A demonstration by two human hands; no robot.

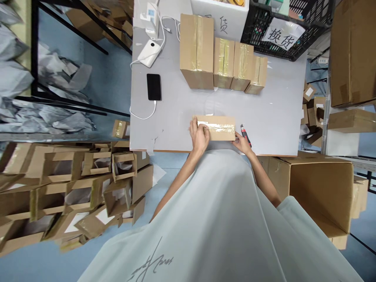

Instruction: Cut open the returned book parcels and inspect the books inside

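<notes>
A taped cardboard box (220, 132) lies lengthwise near the front edge of the table, a strip of shiny tape along it. My left hand (199, 135) rests on its left end, fingers curled over the top and side. At the lower right corner, my right hand (242, 144) grips the box, its fingertips partly hidden by the edge. A red and black utility knife (246, 135) lies on the table just beyond my right hand, not held.
Taped boxes (196, 51) stand in a row at the back of the table (173, 117), before a white bin (220, 19) and black crate (290, 35). At left lie a phone (154, 87) and power bank (149, 53) with cables. Open cartons (61, 168) fill the left floor; a large carton (320, 192) stands right.
</notes>
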